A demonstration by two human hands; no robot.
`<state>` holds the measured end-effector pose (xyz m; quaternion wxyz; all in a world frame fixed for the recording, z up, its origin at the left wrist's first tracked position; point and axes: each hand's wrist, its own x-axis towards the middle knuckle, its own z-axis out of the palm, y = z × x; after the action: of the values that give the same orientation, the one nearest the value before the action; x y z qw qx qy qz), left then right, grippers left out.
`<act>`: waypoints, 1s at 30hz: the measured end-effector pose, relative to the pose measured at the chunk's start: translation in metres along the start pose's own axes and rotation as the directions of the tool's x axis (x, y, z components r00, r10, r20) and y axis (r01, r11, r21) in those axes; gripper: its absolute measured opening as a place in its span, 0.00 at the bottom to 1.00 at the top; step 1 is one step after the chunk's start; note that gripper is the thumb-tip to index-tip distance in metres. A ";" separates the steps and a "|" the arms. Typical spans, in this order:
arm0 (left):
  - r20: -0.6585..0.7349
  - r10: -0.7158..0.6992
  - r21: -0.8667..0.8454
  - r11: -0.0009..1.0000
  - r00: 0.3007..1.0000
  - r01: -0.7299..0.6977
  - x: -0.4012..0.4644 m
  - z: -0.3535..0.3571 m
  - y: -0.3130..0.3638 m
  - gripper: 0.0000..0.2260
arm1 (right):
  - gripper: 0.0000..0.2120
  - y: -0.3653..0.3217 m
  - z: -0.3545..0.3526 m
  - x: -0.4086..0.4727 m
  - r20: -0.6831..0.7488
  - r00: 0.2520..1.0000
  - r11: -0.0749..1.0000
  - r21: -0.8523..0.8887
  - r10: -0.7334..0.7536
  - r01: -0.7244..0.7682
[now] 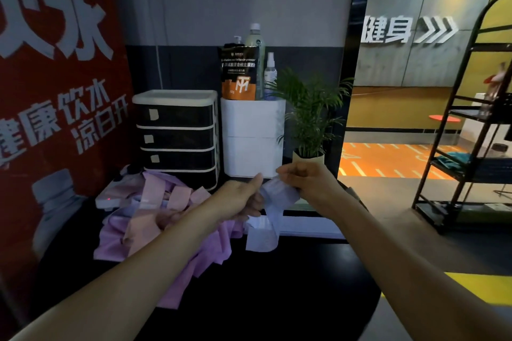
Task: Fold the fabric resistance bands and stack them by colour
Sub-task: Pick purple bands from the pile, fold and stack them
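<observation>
Both hands are working 1 pale lavender band (273, 212) up in the air over the dark tabletop (277, 285). The left hand (243, 199) is clenching its grip around the band's left end, thumb sticking up on top, and the right hand (302, 183) is pinching the upper right end between thumb and fingers. The band is hanging between them, with a loop of it drooping down so the bottom is touching or just about touching the tabletop, hard to say which.

The rest of the bands are sitting in a messy pile (166, 216) to the left, partly under the left forearm. It's looking like a mix of pink and purple strips all tangled together, none of them folded as far as I can see. The far edge of the pile is lying on a white flat device (106, 199) with a tiny red light.

Behind all that, a 4-drawer organizer (177, 133) is standing against the wall, a white box (253, 137) is right beside it with an orange and black pouch (239, 73), a tall bottle (256, 44) and a small spray bottle (270, 75) on top. A potted plant (310, 113) is sitting just right of the box. A black metal rack (468, 130) is standing off on the far right.
</observation>
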<state>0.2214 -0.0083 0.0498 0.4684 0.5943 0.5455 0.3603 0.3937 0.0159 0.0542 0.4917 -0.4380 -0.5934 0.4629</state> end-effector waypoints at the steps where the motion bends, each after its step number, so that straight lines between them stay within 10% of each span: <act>1: 0.018 -0.056 -0.080 0.995 0.998 0.057 0.002 0.001 -0.003 0.21 | 0.06 0.001 0.004 0.000 0.010 1.000 1.000 -0.012 0.001 -0.001; 5: -0.132 -0.002 -0.331 0.943 0.991 -0.042 0.011 -0.007 -0.007 0.11 | 0.07 0.001 0.017 -0.003 0.145 0.989 1.000 -0.019 0.011 -0.008; 10: -0.128 0.199 -0.072 0.975 0.972 -0.209 0.011 -0.033 0.004 0.08 | 0.05 -0.012 0.024 0.002 0.081 0.989 0.951 -0.274 -0.125 0.143; 19: 0.127 0.340 0.199 0.912 0.932 -0.359 -0.003 -0.061 0.045 0.08 | 0.14 -0.024 0.039 0.008 0.317 0.942 0.990 -0.051 -0.107 0.129; 30: 0.081 0.297 0.594 0.752 0.951 -0.285 0.028 -0.072 0.006 0.12 | 0.18 0.015 -0.042 0.006 0.302 0.942 0.618 -0.771 0.144 0.152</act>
<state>0.1601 0.0315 0.0749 0.1894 0.7857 0.5363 0.2434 0.4351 0.0300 0.0446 0.1433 -0.5219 -0.8109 0.2226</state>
